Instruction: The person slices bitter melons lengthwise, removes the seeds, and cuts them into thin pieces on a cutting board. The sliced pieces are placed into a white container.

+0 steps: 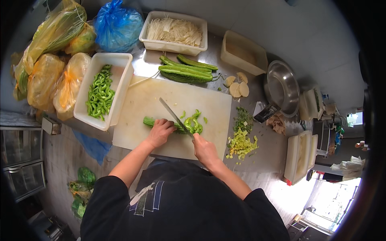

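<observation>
On a white cutting board (132,132) lies a green bitter melon piece (148,121), with my left hand (162,131) pressing it down from above. My right hand (205,149) grips the handle of a kitchen knife (175,115), whose blade stands across the melon's right end. Curved green slices (193,122) lie loose to the right of the blade. Beyond the board rest several hollowed bitter melon halves (185,73). A white plastic tub (124,72) at the left holds a heap of similar slices (101,96). My fingers hide part of the melon and the knife handle.
Enoki mushrooms (175,31) fill a tub at the back. Yellow-green scraps (242,143) and pale round slices (239,87) lie right of the board. A steel basin (280,87) and a plastic tub (244,54) stand further right. Tied bags (72,84) crowd the left.
</observation>
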`<state>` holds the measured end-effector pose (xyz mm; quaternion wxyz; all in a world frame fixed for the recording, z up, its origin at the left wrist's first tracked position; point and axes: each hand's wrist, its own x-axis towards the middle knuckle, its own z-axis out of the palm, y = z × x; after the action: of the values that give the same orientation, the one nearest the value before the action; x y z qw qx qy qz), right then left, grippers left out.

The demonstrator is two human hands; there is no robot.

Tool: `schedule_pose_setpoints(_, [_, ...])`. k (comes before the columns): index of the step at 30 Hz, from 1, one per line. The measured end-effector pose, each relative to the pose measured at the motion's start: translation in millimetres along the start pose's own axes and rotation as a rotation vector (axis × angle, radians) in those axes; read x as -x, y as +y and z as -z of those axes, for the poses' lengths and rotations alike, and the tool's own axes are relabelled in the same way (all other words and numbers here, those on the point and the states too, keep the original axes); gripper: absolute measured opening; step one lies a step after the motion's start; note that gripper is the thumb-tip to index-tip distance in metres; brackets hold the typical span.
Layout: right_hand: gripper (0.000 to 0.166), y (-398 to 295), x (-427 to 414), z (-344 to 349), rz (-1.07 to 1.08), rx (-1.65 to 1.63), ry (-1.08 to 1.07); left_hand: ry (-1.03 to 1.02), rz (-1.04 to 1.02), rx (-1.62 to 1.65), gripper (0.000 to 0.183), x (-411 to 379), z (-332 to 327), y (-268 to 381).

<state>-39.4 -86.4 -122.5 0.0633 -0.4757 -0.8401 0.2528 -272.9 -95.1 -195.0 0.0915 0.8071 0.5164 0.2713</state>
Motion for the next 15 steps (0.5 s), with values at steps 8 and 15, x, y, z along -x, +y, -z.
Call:
schedule_pose_setpoints(8, [0.01,-15,-2,6,0.009,-0.042,0.064,0.031,0.003,0.062,0.015,-2,0,-2])
schedule_pose_setpoints(15, [0.01,-18,-7,-5,-0.038,0.036,-0.027,0.07,0.007,0.105,0.011,1,-1,-7])
